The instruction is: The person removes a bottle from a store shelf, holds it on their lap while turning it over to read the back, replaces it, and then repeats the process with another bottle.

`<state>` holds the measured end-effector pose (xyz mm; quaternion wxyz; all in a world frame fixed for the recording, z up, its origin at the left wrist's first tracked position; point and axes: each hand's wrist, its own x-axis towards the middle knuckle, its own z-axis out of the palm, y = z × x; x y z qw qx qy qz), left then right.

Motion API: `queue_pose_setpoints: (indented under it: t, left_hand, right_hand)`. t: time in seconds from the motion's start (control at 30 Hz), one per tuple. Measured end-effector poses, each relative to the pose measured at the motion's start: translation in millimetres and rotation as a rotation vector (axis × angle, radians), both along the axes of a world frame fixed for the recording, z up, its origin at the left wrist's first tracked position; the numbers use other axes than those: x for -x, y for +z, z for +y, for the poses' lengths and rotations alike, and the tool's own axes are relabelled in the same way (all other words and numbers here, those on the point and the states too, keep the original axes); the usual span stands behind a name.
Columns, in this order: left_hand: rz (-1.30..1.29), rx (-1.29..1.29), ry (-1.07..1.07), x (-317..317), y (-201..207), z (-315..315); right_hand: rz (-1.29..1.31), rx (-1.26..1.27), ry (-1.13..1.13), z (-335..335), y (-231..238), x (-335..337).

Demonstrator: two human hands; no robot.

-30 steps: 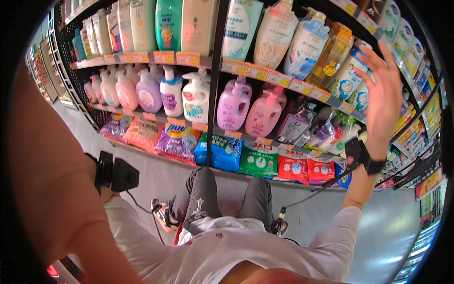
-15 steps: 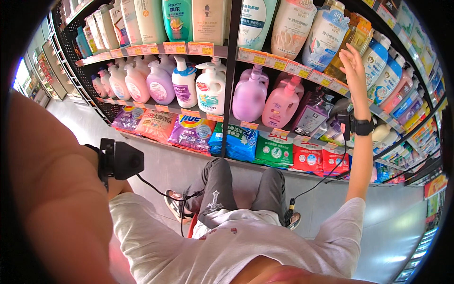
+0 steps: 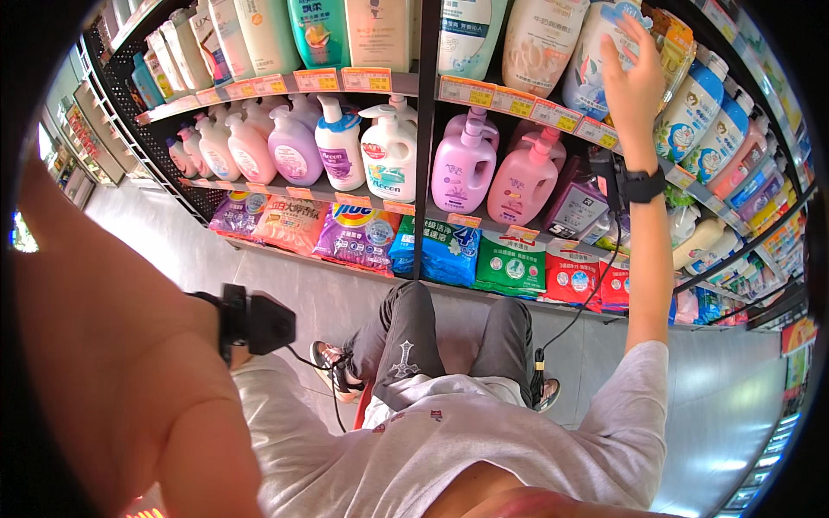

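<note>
My right hand (image 3: 635,91) is raised at the upper shelf on the right, its fingers apart and nothing in them. It is in front of a white-and-blue bottle (image 3: 587,65); whether the fingertips touch it I cannot tell. Right of that hand stands a yellow bottle (image 3: 678,56), and left of it a cream-and-peach bottle (image 3: 537,47). My left hand (image 3: 129,345) looms large and blurred close by at the left, so its fingers cannot be made out. A black device (image 3: 263,321) is strapped to the left wrist, and a black band (image 3: 645,186) circles the right one.
Below the upper shelf stand a purple jug (image 3: 458,177) and a pink jug (image 3: 518,194), with pump bottles (image 3: 294,155) farther left. Bagged detergent (image 3: 354,235) lines the bottom shelf. A black upright (image 3: 423,147) divides the shelving. Cables (image 3: 574,315) hang from both wrists.
My right hand has moved left, from the yellow bottle to the front of the white-and-blue one. The left hand and its wrist device have shifted down and right.
</note>
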<state>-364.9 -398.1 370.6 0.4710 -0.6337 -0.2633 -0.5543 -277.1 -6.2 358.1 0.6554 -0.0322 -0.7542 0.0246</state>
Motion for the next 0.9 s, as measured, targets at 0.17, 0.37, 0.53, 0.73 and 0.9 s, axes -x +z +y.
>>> queue_pose_setpoints:
  t: [0.17, 0.37, 0.53, 0.73, 0.9]
  left_hand:
    - [-0.38, 0.153, -0.129, 2.2, -78.7, 34.4]
    - [-0.905, 0.532, -0.286, -25.8, -169.7, 38.2]
    - [-1.093, 0.707, -0.337, -34.5, -190.5, 28.9]
    - [-1.105, 0.722, -0.349, -41.0, -194.0, 15.8]
    - [-1.13, 0.717, -0.337, -53.0, -194.3, 1.8]
  right_hand:
    - [-0.013, -0.195, -0.344, -10.1, 27.4, 40.4]
    - [-0.17, 0.087, -0.076, -5.8, 42.9, 73.3]
    - [-0.114, -0.129, -0.416, 10.3, 45.3, 78.0]
    - [-0.046, -0.198, -0.463, 15.6, 46.2, 82.4]
    - [-0.056, 0.077, -0.142, -18.9, 37.5, 68.6]
